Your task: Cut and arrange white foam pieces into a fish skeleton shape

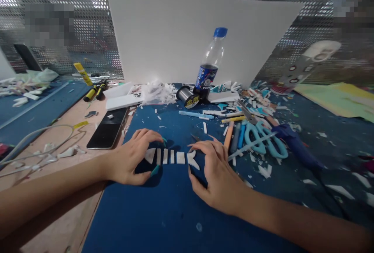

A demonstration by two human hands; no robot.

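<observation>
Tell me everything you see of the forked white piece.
The forked white piece is small and matte, perhaps foam, with two prongs spreading rightward. It lies flat on the blue mat, ending a row of white pieces, apart from its squarish neighbour. The right hand brackets it with thumb and fingertips; contact is unclear.

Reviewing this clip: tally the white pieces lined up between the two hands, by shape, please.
Wedge-shaped piece, nearest the left hand: 1
Narrow strips: 3
Squarish piece: 1
Forked piece, nearest the right hand: 1
Total: 6 visible
</observation>
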